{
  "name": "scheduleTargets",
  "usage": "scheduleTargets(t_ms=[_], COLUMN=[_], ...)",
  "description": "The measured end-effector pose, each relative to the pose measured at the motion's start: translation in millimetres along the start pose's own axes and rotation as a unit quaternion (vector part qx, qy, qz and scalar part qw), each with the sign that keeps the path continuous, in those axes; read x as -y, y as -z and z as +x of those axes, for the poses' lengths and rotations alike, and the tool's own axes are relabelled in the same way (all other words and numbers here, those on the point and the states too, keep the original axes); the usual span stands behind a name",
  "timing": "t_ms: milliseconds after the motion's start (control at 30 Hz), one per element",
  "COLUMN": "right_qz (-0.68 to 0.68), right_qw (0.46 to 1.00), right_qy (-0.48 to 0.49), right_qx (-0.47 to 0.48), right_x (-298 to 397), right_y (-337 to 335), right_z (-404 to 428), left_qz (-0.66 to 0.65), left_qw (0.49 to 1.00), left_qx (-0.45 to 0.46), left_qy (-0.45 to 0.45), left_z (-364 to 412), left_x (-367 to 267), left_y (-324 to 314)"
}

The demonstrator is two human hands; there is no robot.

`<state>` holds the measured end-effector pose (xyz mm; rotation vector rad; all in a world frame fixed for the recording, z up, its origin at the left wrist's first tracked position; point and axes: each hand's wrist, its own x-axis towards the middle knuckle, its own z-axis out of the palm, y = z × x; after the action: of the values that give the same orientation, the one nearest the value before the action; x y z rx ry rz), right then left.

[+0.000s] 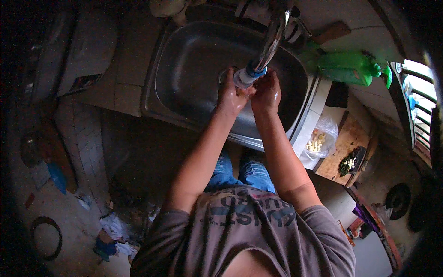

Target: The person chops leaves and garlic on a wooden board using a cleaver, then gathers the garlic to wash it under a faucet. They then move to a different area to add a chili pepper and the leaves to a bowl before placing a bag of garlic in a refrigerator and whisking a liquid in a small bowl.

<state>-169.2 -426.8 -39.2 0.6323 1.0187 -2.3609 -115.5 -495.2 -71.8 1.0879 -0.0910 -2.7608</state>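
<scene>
My left hand [232, 91] and my right hand [268, 90] are together over a stainless steel sink [193, 65], just under the end of a chrome faucet [273, 38]. The faucet tip has a blue and white nozzle [246, 77] that partly covers the fingers. Both hands look wet and shiny. Something small and yellowish may lie between the palms, but the nozzle and fingers hide it too much to tell. The sink's drain shows partly behind my left hand.
Right of the sink lie a green pump bottle [346, 68], a plastic bag with peeled garlic cloves [320, 142] and a wooden cutting board [332, 159] bearing chopped greens [345, 168]. A barred window [420, 100] is at far right. Cloths [114, 226] lie low at left.
</scene>
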Motion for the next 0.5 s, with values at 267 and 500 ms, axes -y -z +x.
scheduleTargets(t_ms=[267,500], right_qz=[0.035,0.027], right_qw=[0.998,0.998], right_qy=[-0.025,-0.033], right_qx=[0.036,0.056], right_x=[-6.9,-8.3], right_y=[-8.3,12.9], right_z=[0.4,1.1], left_qz=[0.047,0.049], left_qw=[0.993,0.986], left_qx=[0.062,0.157], left_qy=[-0.088,0.03], left_z=[-3.2,-16.9], left_x=[-14.2,0.0], left_y=[-11.1,6.7])
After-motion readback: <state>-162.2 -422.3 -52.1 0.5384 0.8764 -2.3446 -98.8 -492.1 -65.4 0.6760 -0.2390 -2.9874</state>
